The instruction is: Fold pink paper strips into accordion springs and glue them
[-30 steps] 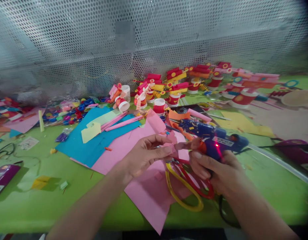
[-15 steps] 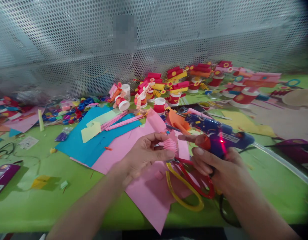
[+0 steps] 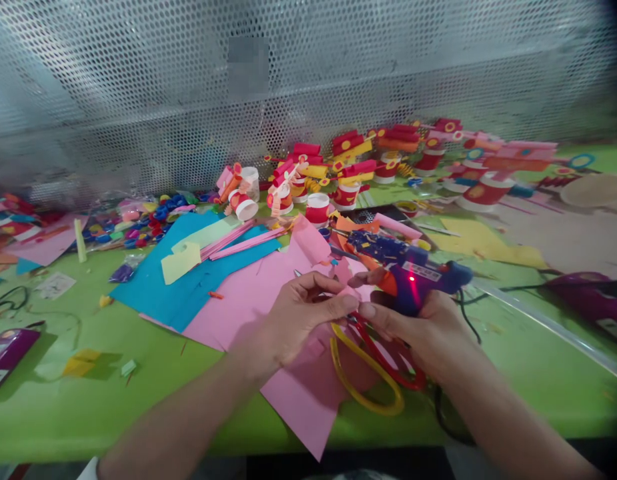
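Observation:
Between thumb and fingers, my left hand (image 3: 311, 310) pinches a small pleated strip of pink paper (image 3: 349, 291), now mostly covered by the fingertips. My right hand (image 3: 413, 327) is closed around a blue hot glue gun (image 3: 423, 277) with a red light and a clear glue stick (image 3: 543, 320) out of its back. The right thumb and forefinger meet the left fingertips at the pleated paper. Under both hands lie scissors with one yellow handle (image 3: 367, 393) and one red handle (image 3: 388, 363), on pink sheets of paper (image 3: 298, 407).
Blue paper (image 3: 158, 293) with pink strips (image 3: 228, 241) lies left. Several decorated red cups (image 3: 345, 195) stand along a perforated metal screen (image 3: 138, 100). Bottle caps (image 3: 161, 212) are heaped back left. Purple power strips (image 3: 11, 353) and a cord (image 3: 468, 317) lie at the sides.
My right hand has moved left with the glue gun, bringing its thumb and forefinger against the pleated paper. The left hand stays near the same spot, its fingers covering more of the folds.

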Available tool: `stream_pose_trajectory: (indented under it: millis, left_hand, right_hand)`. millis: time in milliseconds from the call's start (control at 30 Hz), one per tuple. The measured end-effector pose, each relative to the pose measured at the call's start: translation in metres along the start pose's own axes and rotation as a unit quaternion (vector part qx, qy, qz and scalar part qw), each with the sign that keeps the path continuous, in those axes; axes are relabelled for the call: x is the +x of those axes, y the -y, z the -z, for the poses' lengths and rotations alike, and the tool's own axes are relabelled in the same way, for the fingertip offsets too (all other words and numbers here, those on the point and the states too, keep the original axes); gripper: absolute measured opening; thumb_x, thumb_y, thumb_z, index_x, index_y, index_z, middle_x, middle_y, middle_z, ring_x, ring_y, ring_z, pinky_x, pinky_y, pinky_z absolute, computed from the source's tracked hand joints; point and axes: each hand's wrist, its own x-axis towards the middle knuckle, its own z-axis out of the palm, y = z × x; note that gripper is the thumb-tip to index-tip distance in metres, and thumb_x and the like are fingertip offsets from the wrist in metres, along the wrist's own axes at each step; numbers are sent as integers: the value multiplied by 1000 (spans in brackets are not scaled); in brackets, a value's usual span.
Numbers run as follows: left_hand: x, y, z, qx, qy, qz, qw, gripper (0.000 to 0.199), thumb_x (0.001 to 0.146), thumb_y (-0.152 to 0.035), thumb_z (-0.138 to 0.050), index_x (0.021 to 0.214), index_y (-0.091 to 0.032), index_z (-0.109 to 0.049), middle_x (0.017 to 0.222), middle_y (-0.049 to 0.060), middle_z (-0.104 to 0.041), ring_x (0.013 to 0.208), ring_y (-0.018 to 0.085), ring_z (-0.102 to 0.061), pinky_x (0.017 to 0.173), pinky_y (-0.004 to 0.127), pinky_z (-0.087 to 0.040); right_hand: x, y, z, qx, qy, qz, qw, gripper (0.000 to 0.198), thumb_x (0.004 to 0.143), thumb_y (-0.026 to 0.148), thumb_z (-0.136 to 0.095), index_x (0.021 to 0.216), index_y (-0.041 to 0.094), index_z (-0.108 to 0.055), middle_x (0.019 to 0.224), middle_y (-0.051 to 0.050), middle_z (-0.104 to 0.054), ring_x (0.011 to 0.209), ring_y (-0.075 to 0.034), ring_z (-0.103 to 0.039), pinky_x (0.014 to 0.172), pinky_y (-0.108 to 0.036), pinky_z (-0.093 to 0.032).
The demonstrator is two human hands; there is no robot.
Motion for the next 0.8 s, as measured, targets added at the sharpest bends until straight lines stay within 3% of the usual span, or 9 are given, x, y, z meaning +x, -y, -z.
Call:
stream_pose_trajectory:
  millis: [133,233,467,633,800]
  left_hand:
    - [-1,2,-1,-11,-1,18,1000,38,56,-27,-97,78,-14,-69,73,0,-71,68,12,-66,73,29,-54]
    - [-1,1,-1,-15,13,19,1000,39,54,-18,-97,83,-15,-71,76,0,-71,71,12,-67,74,28,-53]
    - [-1,0,1,-10,19,27,999,34,63,-22,-93,93,-14,-78,87,4,-74,78,14,-69,81,32,-55]
    - [0,1,0,-8,7,20,1000,31,65,-26,-93,87,-11,-79,80,6,-76,73,14,-71,81,30,-55]
    - [0,-4,-1,-53,-21,9,998,28,63,-26,-94,80,-12,-76,74,3,-75,70,14,-72,82,29,-57]
  right_hand:
    - [4,-4,1,-32,-12,13,999,45,62,44,-91,95,21,-71,50,7,-51,45,-10,-42,43,-23,-32]
    - [5,-3,-1,0,-21,21,1000,40,65,46,-90,89,22,-70,48,7,-50,44,-9,-41,43,-23,-34]
    - [5,-2,-6,45,-45,32,997,38,63,46,-92,83,23,-70,47,7,-48,43,-9,-38,42,-24,-32]
    - [3,-4,-4,47,-36,32,998,38,63,44,-92,86,22,-70,48,7,-49,44,-9,-38,44,-25,-33]
    - [5,-3,0,26,-21,51,998,33,68,44,-89,71,22,-64,48,5,-51,45,-11,-43,45,-26,-35]
